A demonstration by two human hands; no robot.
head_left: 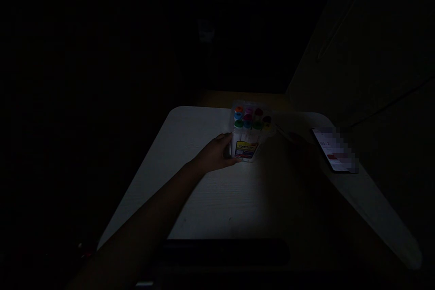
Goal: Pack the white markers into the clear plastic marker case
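Observation:
A clear plastic marker case (247,133) stands on the white table, its label facing me. Orange, blue, pink, green, red and yellow marker ends show in rows inside it. My left hand (219,153) grips the case from its left side, thumb low at the front. To the right of the case, in deep shadow, is my right hand (301,145). Its fingers seem closed on a slim, pale, pen-like thing (284,132) that points toward the case; the dark hides its exact kind and most of the fingers.
A lit phone (335,150) lies on the right side of the white table (217,204). A dark cable (390,108) runs along the wall beyond it. A dark bar-like shape (224,251) lies along the near edge. The surroundings are nearly black.

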